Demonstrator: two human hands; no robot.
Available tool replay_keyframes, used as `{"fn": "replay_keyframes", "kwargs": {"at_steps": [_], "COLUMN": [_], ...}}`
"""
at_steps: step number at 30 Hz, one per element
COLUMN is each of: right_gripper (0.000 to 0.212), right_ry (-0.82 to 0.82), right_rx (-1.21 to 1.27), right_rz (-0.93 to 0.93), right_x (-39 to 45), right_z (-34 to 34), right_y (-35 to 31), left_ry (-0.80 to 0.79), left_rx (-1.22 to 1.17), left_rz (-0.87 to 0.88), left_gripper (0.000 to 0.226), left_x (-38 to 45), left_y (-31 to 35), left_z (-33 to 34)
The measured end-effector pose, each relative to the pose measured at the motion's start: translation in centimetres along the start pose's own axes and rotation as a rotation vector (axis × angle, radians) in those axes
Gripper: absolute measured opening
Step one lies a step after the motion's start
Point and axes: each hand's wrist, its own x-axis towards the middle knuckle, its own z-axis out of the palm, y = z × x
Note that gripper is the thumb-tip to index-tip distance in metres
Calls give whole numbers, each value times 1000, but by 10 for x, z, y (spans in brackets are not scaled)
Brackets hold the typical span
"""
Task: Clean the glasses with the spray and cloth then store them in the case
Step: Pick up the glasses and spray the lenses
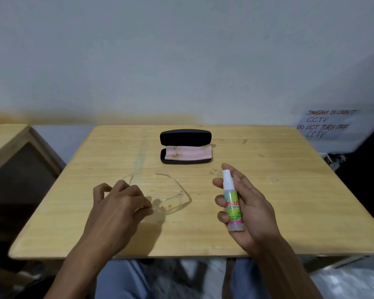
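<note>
Clear-framed glasses lie on the wooden table with their arms unfolded. My left hand rests over their left lens, fingertips pinching the frame. My right hand holds a small lens-cleaner spray bottle upright, white nozzle on top, index finger above it. It stands to the right of the glasses, apart from them. Farther back, a black glasses case lies open. A pink cloth with brownish spots sits in its lower half.
A white wall runs behind the table. A handwritten paper notice hangs at the right. Another wooden table stands to the left. My knees show below the table's front edge.
</note>
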Motion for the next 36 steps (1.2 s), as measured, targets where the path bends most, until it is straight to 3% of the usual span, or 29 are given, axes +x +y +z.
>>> {"fn": "replay_keyframes", "kwargs": {"at_steps": [10, 16, 22, 27, 31, 36], "right_gripper": [36, 31, 30, 37, 41, 37], "right_ry": [-61, -85, 22, 116, 83, 131], "right_rx": [-12, -324, -726, -893, -1010, -1131], "right_rz": [-102, -383, -768, -849, -908, -1157], "right_x": [1, -13, -19, -13, -10, -2], "right_z": [13, 24, 30, 28, 34, 49], "right_y": [-12, -16, -12, -4, -3, -11], "left_ry": [103, 32, 50, 121, 165, 193], "left_rx": [-524, -968, -1043, -1038, -1107, -1242], "left_rz": [-269, -377, -388, -356, -369, -432], "left_gripper": [8, 12, 12, 7, 8, 9], "left_x": [25, 41, 46, 46, 49, 51], "left_y": [19, 26, 36, 41, 41, 47], "left_z": [-29, -47, -53, -57, -56, -47]}}
